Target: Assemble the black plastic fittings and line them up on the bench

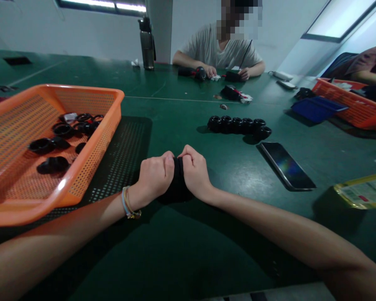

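My left hand and my right hand meet over the table in front of me, both closed with knuckles up. Between them shows a narrow strip of a black part; the fingers hide most of it, so its full shape cannot be made out. Left of my hands, an orange perforated basket holds several loose black ring-shaped parts. Beyond my right hand, several black round hollow parts stand in a row, with one more in front of the row's right end.
A phone lies to the right, near a yellow-edged box. Farther back are a blue tray, another orange basket, a drill-like tool and a dark bottle. Two people sit across the green table.
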A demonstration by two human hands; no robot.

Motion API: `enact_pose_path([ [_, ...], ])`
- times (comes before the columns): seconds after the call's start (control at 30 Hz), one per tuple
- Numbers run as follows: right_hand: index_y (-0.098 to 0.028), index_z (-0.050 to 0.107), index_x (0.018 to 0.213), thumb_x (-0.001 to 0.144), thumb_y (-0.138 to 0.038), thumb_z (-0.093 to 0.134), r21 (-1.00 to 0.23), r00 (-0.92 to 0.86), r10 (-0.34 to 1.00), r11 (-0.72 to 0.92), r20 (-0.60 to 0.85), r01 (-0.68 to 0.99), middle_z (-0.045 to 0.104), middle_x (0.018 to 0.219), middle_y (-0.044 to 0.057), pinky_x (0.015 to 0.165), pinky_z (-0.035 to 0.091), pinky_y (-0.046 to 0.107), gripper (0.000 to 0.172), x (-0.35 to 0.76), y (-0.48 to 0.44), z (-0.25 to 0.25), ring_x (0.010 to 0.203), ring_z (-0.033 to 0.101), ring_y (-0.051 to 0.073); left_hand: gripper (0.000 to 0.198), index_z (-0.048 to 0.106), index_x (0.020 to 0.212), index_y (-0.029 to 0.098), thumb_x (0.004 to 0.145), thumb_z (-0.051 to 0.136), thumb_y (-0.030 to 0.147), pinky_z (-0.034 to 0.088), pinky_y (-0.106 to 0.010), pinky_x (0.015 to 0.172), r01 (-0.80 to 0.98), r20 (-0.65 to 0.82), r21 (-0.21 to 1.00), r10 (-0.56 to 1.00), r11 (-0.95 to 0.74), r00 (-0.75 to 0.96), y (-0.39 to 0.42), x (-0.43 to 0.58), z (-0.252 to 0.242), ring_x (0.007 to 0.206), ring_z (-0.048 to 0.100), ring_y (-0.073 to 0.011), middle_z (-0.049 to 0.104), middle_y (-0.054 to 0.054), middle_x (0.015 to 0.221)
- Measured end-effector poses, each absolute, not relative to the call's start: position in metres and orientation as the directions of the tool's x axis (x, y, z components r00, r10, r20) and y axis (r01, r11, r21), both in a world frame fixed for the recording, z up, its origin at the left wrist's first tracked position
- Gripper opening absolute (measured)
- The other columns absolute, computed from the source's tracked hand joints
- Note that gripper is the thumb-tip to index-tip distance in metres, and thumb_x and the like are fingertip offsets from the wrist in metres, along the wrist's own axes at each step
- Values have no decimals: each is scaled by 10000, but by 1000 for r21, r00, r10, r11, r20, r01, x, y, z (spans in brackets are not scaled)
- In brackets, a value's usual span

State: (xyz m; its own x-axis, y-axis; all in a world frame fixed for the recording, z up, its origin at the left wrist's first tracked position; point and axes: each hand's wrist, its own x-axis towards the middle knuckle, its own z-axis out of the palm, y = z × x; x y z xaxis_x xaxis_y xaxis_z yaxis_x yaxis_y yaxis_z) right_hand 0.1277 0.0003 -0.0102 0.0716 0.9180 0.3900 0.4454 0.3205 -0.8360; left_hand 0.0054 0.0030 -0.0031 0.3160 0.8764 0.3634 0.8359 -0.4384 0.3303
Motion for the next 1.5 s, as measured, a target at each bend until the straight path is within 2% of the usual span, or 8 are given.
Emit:
enact_pose_path([
  [0.17, -226, 356, 561, 758, -184, 334, -879, 86, 940, 273, 330, 392, 409, 503, -40, 508, 293, 258, 202, 128, -1, -11, 502, 397, 127, 481, 615, 799, 159, 902, 157, 263, 337, -261, 477, 838, 404, 219, 828, -500, 389, 4, 4, -2, 487, 582, -182, 625, -56, 549],
  [0.37, -227, 382, 581, 750, -193, 329, -863, 91, 930, 290, 356, 413, 428, 511, -35, 508, 296, 260, 180, 128, 0, -11, 502, 407, 130, 485, 615, 793, 165, 899, 155, 274, 333, -271, 481, 828, 394, 262, 838, -495, 376, 5, 5, -1, 488, 570, -188, 609, -53, 549],
  [0.57, -227, 406, 630, 774, -184, 314, -730, 32, 853, 426, 521, 534, 447, 512, -34, 491, 314, 249, 176, 133, 4, -11, 476, 426, 120, 437, 572, 744, 180, 898, 200, 348, 406, -273, 545, 676, 349, 601, 901, -427, 258, 5, 7, -2, 582, 573, -179, 582, -30, 603],
  [0.7, -218, 448, 700, 792, -171, 317, -472, -129, 671, 632, 730, 615, 525, 557, -13, 488, 353, 240, 167, 141, 8, -11, 481, 474, 117, 444, 522, 666, 183, 893, 231, 430, 409, -238, 462, 407, 214, 873, 961, -268, 175, 6, 11, -5, 523, 515, -143, 522, -10, 574],
  [0.87, -209, 460, 725, 803, -146, 313, -266, -242, 528, 709, 814, 653, 574, 590, 15, 506, 387, 243, 178, 145, 9, -10, 515, 518, 128, 468, 485, 592, 188, 873, 253, 482, 376, -224, 392, 285, 46, 954, 985, -93, 169, 7, 14, -5, 440, 455, -127, 449, 11, 486],
  [0.97, -216, 442, 722, 798, -141, 305, -303, -230, 562, 694, 794, 653, 552, 568, -1, 490, 375, 237, 174, 142, 6, -10, 490, 501, 120, 452, 475, 563, 194, 875, 257, 437, 367, -235, 411, 352, 138, 918, 978, -185, 154, 5, 14, -5, 454, 456, -133, 461, 0, 487],
  [1.2, -228, 378, 673, 780, -179, 295, -554, -110, 748, 573, 654, 604, 459, 518, -30, 456, 313, 231, 144, 133, 2, -9, 440, 436, 106, 463, 500, 572, 192, 898, 197, 323, 431, -263, 528, 498, 273, 806, 947, -321, 170, 3, 12, -5, 531, 544, -160, 541, -35, 523],
  [1.5, -229, 373, 628, 757, -199, 305, -802, 17, 924, 323, 382, 503, 396, 514, -34, 529, 296, 264, 149, 129, 0, -5, 506, 399, 132, 501, 611, 699, 149, 882, 152, 236, 438, -287, 539, 717, 374, 545, 892, -434, 255, 7, 7, -4, 566, 626, -200, 654, -92, 588],
])
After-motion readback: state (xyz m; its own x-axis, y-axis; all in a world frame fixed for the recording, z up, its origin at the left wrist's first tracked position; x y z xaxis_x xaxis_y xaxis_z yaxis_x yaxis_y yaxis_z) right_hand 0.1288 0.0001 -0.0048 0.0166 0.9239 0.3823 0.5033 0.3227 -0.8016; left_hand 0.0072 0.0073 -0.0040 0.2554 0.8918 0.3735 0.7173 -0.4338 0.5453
